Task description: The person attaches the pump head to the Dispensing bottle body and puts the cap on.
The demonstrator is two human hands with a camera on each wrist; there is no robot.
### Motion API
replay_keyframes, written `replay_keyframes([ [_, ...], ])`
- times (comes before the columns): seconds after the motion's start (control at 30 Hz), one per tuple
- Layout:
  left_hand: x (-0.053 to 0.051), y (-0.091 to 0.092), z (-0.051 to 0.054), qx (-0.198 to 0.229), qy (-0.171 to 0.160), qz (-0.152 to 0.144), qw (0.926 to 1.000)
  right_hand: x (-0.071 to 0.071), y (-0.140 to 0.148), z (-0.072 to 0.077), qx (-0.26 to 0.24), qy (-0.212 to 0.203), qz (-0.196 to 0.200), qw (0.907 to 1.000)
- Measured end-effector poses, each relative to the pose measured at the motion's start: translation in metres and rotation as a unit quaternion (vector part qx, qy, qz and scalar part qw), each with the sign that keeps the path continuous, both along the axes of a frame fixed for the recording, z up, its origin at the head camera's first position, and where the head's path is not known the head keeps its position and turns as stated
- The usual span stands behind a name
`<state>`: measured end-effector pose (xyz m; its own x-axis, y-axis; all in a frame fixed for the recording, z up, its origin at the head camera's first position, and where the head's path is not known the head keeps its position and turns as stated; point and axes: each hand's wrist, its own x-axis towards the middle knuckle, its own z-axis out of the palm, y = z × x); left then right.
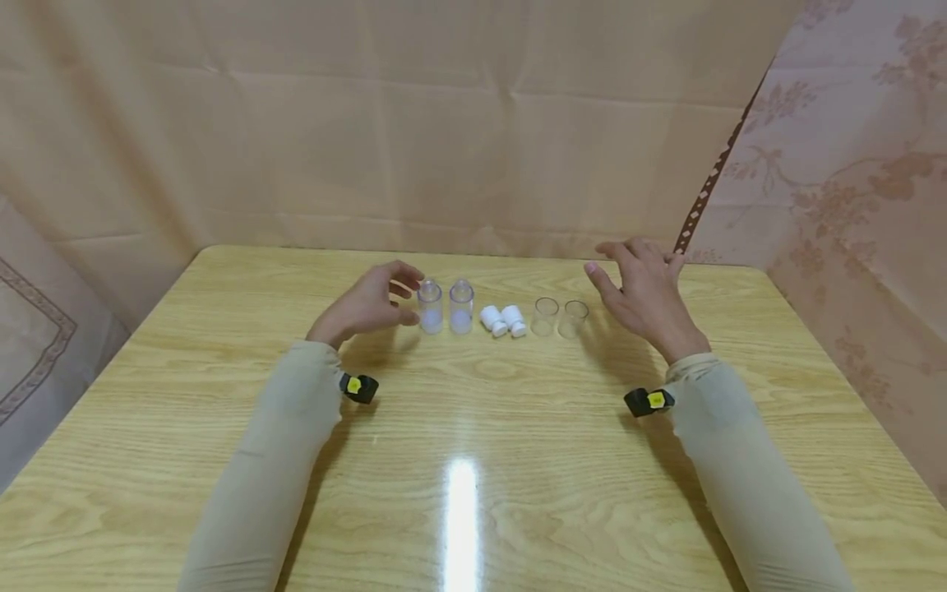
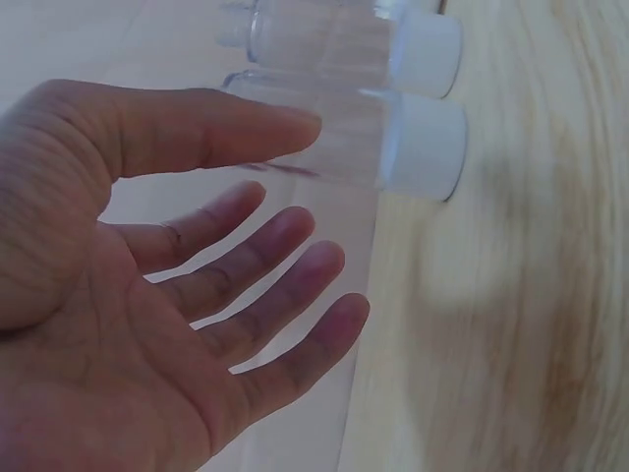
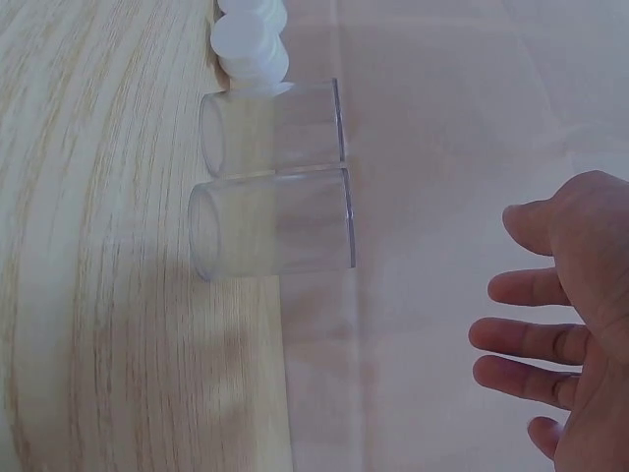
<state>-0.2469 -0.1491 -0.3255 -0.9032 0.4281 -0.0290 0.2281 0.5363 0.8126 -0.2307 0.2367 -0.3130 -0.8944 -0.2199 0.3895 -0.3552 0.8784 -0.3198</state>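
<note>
Head view: on the table, two clear bottles are standing upright, two white caps are lying tilted beside them, and two clear cylinders are standing at the right end; the row seems sorted by kind, each pair within easy reach. The left hand is hovering by the outer bottle and the right hand is hanging beyond the outer cylinder, so the hands are framing the row. Left wrist view: the fingers are spreading, loosely bent and gripping nothing; the thumb is overlapping the nearer bottle, though I cannot tell whether it is touching. The white bases are resting on the table, presumably keeping the bottles steady. Right wrist view: these fingers are hanging relaxed and empty, well apart from the cylinders, which are standing close together, probably to save space.
</note>
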Motion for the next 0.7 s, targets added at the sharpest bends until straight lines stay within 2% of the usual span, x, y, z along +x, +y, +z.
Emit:
replay_keyframes([
  [0.37,0.003,0.011,-0.004,-0.011,0.004,0.005,0.9999,0.0,-0.002,0.0,0.006,-0.009,0.006,0.9999],
  [0.7,0.004,0.017,-0.01,-0.008,0.02,0.027,0.9994,0.002,-0.006,0.001,0.014,-0.024,0.01,0.9996],
])
